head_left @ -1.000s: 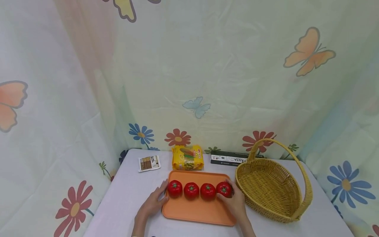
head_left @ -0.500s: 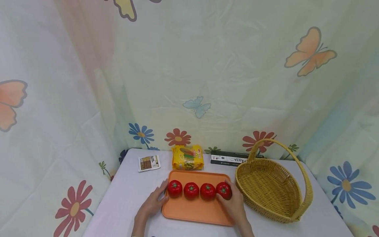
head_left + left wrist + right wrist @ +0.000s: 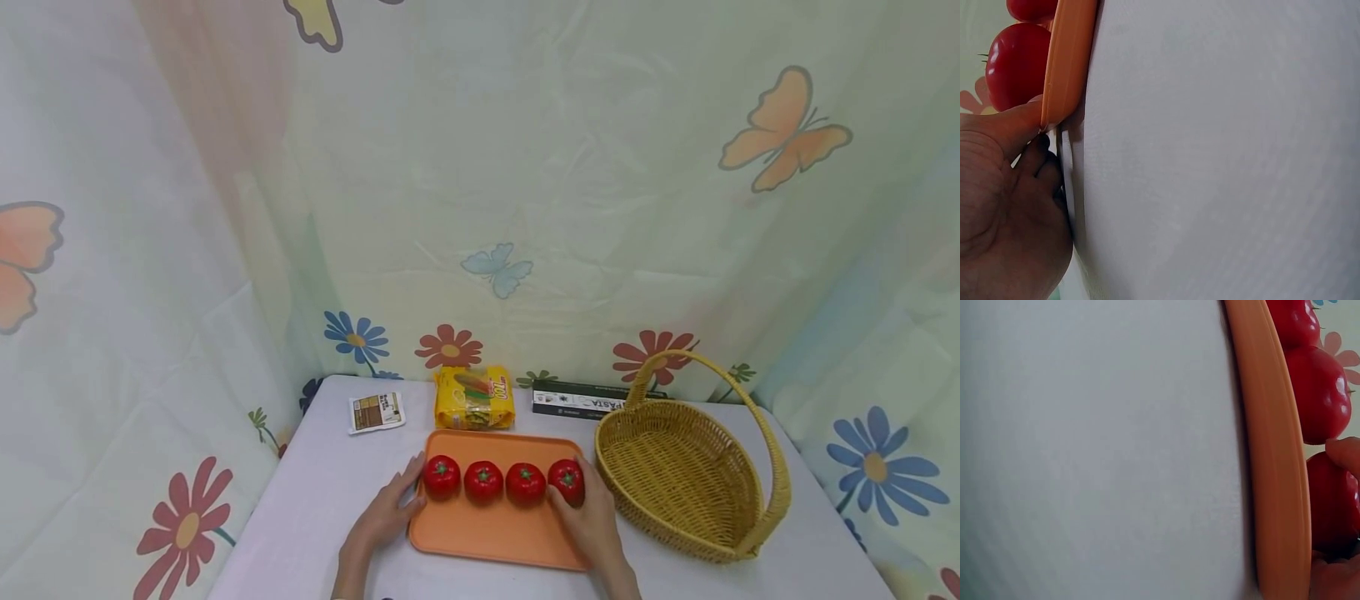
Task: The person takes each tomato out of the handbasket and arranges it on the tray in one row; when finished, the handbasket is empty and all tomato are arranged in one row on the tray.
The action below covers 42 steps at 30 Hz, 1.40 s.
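Note:
Several red tomatoes stand in a row on an orange tray (image 3: 487,533) in the head view. My left hand (image 3: 384,510) grips the tray's left edge, with the thumb (image 3: 1019,125) over the rim and the other fingers outside and below it. Close to that thumb is the leftmost tomato (image 3: 442,477). My right hand (image 3: 596,512) holds the rightmost tomato (image 3: 567,481) between thumb and fingers, over the tray's right side. In the right wrist view its thumb (image 3: 1346,455) lies against this tomato (image 3: 1332,503), and part of the hand is cut off by the frame edge.
A wicker basket (image 3: 675,475) with a tall handle stands right of the tray. Behind the tray are a yellow food packet (image 3: 474,400) and a dark pasta box (image 3: 573,400). A small white-and-brown packet (image 3: 377,413) lies at the back left of the white table (image 3: 315,467).
My right hand has shifted slightly left, its fingers closer round the rightmost tomato. The left hand, tray and other tomatoes look nearly unmoved.

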Motion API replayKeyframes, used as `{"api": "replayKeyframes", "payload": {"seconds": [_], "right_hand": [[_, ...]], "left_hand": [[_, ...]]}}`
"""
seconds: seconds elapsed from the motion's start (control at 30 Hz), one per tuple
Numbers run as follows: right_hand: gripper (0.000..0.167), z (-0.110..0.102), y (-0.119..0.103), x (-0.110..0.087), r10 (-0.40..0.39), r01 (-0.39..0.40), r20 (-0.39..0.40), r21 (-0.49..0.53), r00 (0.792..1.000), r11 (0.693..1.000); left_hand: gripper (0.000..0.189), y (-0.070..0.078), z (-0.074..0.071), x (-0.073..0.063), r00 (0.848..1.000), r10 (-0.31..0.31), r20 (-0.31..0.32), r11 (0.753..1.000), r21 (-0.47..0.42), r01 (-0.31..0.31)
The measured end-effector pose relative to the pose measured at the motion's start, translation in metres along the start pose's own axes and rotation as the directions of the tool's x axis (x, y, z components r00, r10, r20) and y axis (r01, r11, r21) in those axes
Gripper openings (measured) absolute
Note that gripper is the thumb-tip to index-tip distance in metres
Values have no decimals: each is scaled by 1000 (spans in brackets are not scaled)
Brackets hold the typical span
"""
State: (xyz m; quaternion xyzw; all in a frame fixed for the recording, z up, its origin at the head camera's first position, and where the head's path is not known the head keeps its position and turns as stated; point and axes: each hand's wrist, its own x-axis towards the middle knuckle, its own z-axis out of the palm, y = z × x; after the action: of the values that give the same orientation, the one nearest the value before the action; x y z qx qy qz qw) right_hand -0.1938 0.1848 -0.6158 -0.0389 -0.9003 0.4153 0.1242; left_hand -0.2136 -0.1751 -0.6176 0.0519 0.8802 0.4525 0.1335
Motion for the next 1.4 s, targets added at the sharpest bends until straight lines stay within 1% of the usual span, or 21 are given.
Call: {"api": "replayKeyframes", "payload": {"seconds": [0.13,0.37,0.47,0.7,0.77,0.93,1.2,1.4], "right_hand": [[81,1,2,-1,30,-30,3,6,1000,1000],[82,-1,4,-2,27,-27,7,36,1000,999],[83,-2,3,-2,40,-40,6,52,999,998],[80,-4,2,2,58,-59,28,28,998,998],[79,-4,2,3,77,-78,44,18,996,997],[80,-6,0,5,97,-98,71,4,993,995],[79,-7,-2,4,84,-85,77,6,993,996],[80,-8,-2,6,88,-88,89,3,992,996]], "left_hand": [[76,-1,0,0,1000,9,5,1000,-6,-9],[76,-4,0,1,999,39,-2,999,0,-39],[76,-4,-1,0,999,53,-1,999,-8,-53],[76,-3,-1,-1,999,44,-1,999,-5,-44],[76,-2,-2,-1,999,49,-1,999,-6,-49],[76,-1,-2,-2,998,59,2,998,0,-59],[77,-3,-1,-2,999,47,5,999,-5,-47],[76,-3,-1,0,999,45,5,999,-7,-45]]}}
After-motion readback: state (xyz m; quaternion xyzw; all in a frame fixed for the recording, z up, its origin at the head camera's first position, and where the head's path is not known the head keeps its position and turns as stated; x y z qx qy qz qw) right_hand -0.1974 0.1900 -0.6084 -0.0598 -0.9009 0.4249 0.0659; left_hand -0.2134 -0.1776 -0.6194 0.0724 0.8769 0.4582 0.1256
